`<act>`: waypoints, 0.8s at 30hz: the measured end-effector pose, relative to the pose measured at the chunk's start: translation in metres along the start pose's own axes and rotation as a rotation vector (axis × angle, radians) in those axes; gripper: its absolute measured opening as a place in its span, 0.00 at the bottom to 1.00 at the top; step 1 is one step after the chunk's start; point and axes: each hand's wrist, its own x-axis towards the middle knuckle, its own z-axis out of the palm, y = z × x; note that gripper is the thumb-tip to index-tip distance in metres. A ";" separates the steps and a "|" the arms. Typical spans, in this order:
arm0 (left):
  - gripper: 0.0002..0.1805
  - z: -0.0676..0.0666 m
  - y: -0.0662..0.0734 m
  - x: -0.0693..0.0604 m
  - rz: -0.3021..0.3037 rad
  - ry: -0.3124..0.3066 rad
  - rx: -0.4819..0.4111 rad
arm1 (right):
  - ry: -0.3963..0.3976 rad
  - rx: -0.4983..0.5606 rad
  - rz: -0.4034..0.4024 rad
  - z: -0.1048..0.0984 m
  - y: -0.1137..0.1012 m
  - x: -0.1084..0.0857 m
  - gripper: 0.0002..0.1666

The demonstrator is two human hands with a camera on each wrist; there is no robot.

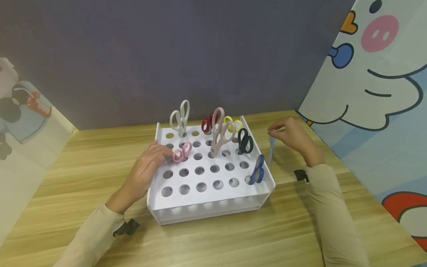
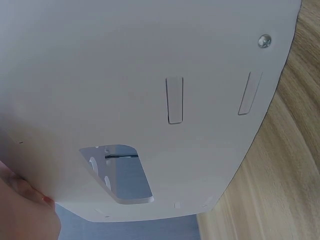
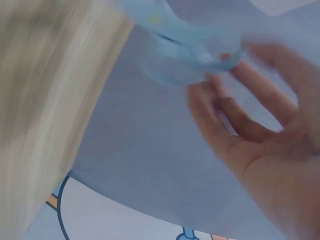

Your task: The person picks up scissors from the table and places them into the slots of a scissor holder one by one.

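A white rack [image 1: 209, 200] with rows of round holes stands on the table, several scissors upright in it. My left hand [image 1: 146, 167] rests over the rack's left side, fingertips beside the pink scissors [image 1: 182, 152]; whether they touch is unclear. In the left wrist view the rack's side panel [image 2: 210, 140] fills most of the frame, with part of that hand [image 2: 27, 210] at lower left. To the right of the rack, my right hand [image 1: 293, 139] pinches light blue scissors [image 1: 271, 148] by the handle end, hanging down. The handle loops [image 3: 195, 55] are blurred in the right wrist view.
Also in the rack are white scissors [image 1: 182, 120], red scissors [image 1: 207, 125], large pale pink scissors [image 1: 218, 133], yellow scissors [image 1: 232, 123], black scissors [image 1: 245, 141] and dark blue scissors [image 1: 258, 170]. Behind the wooden table [image 1: 83, 167] rises a grey panel [image 1: 166, 55].
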 end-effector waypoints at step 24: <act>0.17 0.000 -0.002 0.000 -0.012 -0.011 -0.001 | -0.594 -0.201 0.365 0.017 0.008 -0.010 0.36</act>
